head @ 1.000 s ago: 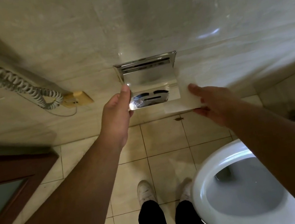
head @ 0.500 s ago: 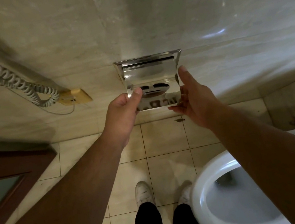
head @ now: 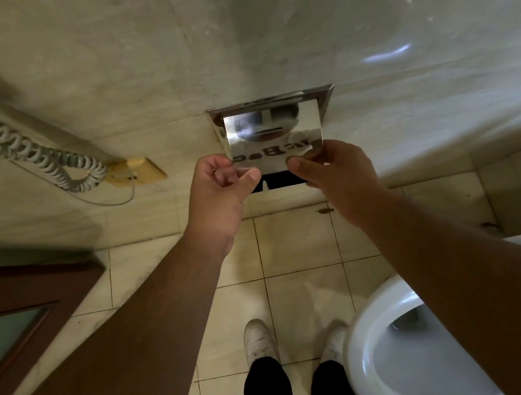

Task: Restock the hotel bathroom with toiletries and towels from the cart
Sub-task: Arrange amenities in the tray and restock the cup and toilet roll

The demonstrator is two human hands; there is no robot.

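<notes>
Left hand with fingers pinched on the lower left corner of a shiny metal flap on the wall, right hand fingers pinched on its lower right corner, toilet at lower right

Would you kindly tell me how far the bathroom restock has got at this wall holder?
Done: nothing restocked shows; no roll, towels or toiletries are in view. In hand: the left hand and right hand pinch the lower sides of the mirrored flap, tilted out from the recessed wall holder. Left: apparently loading the holder, then the rest.
</notes>
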